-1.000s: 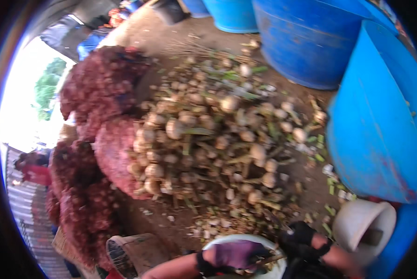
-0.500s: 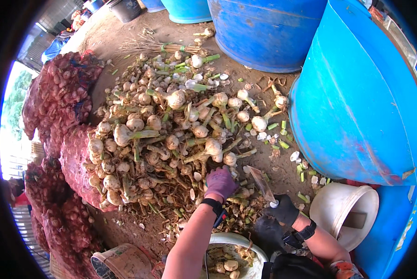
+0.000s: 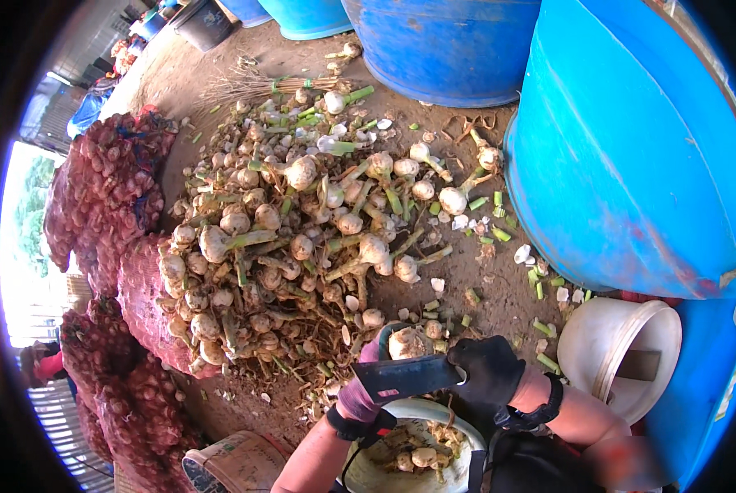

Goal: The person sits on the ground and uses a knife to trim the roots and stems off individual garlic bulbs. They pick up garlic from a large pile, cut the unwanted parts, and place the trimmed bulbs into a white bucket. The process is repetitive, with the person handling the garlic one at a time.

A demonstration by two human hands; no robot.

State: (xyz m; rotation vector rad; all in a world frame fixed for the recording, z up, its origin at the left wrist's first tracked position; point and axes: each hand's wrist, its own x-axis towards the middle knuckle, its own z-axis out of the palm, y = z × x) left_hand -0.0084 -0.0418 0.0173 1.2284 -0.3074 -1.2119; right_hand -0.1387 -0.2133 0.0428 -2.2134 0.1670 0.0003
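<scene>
Hands sit at the 6 o'clock edge of the view. Left hand, in a purple glove, is curled closed around a pale round garlic bulb, lifted just above a white bowl holding trimmed bulbs. Right hand, in a black glove, is clenched on the handle of a dark broad-bladed knife; the blade lies flat toward 9 o'clock, just under the held bulb and touching the left glove. Large heap of untrimmed garlic with green stalks fills the centre, from 12 to 8 o'clock. Red mesh sacks of garlic lie at 9 o'clock. Big blue plastic drum stands at 2 o'clock, a white plastic bucket at 4 o'clock.
</scene>
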